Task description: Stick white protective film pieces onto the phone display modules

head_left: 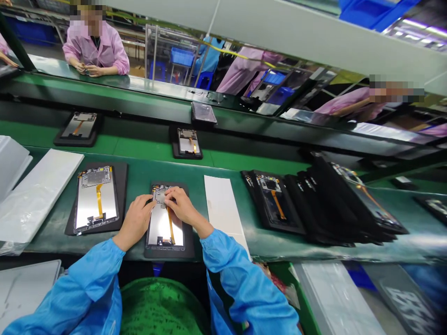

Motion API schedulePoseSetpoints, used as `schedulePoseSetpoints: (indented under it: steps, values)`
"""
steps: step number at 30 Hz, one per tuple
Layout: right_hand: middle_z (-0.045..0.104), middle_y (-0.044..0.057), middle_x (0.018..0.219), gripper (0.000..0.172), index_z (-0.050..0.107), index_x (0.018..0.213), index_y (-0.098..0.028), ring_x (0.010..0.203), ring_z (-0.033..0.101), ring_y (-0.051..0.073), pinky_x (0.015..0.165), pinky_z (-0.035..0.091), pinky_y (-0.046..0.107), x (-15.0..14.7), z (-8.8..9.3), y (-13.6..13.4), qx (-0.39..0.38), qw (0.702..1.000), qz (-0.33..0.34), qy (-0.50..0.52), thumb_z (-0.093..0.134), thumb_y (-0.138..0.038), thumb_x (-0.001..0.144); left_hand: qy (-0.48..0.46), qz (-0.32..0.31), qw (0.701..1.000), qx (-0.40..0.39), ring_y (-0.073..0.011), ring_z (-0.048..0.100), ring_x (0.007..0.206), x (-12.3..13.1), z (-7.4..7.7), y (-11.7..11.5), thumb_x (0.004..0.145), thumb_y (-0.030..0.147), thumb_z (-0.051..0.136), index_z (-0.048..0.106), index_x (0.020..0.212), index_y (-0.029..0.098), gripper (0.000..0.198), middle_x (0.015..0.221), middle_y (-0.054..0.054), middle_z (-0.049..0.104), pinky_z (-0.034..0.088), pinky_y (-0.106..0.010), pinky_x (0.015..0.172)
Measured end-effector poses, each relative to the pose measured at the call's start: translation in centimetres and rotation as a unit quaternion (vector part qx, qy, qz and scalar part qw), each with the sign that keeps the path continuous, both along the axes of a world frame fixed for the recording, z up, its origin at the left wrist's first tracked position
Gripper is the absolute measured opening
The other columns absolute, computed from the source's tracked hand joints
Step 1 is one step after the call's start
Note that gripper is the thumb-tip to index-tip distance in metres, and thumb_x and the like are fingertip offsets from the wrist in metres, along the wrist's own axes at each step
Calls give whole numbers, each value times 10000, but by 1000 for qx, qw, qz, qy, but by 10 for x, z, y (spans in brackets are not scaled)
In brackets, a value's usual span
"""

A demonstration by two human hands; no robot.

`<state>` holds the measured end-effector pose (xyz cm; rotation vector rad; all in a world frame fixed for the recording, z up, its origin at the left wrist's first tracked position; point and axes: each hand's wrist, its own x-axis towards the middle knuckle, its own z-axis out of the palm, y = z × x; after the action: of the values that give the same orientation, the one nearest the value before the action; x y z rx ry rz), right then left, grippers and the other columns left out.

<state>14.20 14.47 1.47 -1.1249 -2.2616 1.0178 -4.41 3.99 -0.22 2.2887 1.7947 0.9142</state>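
Before me: one long, dark-green, smooth-topped workbench [197, 195]. Beyond it: one bright-green flat lane [139, 144], running crosswise. Farther from me: one glossy, pale-green bench [153, 86]. Across the top of my view: one broad, off-white panel [279, 42]. Behind the far bench, I count one rectangular blue plastic crate [182, 56], one blue plastic stool [205, 80]. Upper right: white-violet strip lights [415, 24], lit.
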Motion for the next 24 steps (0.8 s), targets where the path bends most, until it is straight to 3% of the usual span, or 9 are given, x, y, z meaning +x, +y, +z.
schedulePoseSetpoints:
  steps: [11,24]
  values:
    - [634,47,1100,126,644,784,-194,1117,521,214,997,368,406,-6,-6,2,12,999,-8,-32,674,-141,894,7,-26,1000,14,-286,503,1243,-2,-8,-2,913,36,458,631,1231,202,398,1325,-139,572,506,-481,975]
    - [636,39,1079,133,643,777,-196,1090,518,214,971,375,394,-12,-8,-2,35,997,-49,-43,670,-121,883,134,-34,990,-4,-341,434,1317,9,-4,-5,918,88,506,617,1329,216,444,1390,-185,536,429,-535,1039]
